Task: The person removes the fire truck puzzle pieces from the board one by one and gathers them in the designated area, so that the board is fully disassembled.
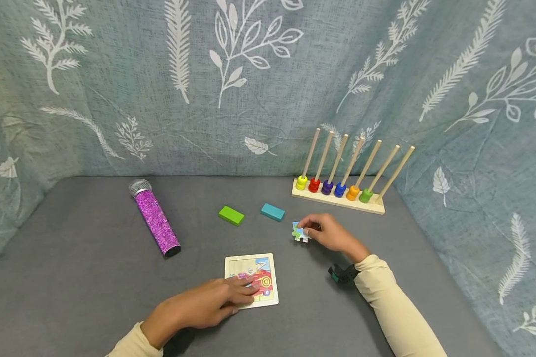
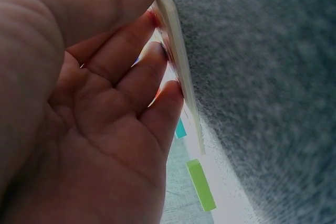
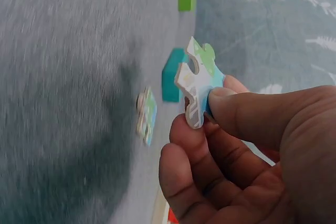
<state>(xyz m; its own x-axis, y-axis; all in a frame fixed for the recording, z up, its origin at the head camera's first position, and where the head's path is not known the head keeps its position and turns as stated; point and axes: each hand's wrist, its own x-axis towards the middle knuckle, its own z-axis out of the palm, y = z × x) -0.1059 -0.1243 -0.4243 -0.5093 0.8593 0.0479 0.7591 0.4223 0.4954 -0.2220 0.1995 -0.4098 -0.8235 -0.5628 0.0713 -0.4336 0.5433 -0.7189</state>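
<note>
My left hand (image 1: 219, 300) rests its fingertips on the wooden puzzle tray (image 1: 274, 282). The tray holds jigsaw pieces with a red and yellow picture, and bare wood shows at its upper left. In the left wrist view the thumb (image 2: 115, 3) lies at the tray's edge. Right of the tray, my right hand (image 1: 330, 234) pinches a jigsaw puzzle piece (image 3: 202, 77) between thumb and fingers, held above the table. It is white, green and light blue. Another puzzle piece (image 3: 147, 116) lies on the table below, largely hidden in the head view.
Behind the tray lie a green block (image 1: 231, 215) and a teal block (image 1: 273, 212). A purple glittery microphone (image 1: 157, 218) lies at the left. At the back right stands a wooden peg rack (image 1: 339, 198) with coloured rings. A patterned curtain (image 1: 268, 124) hangs behind the grey table (image 1: 94, 277).
</note>
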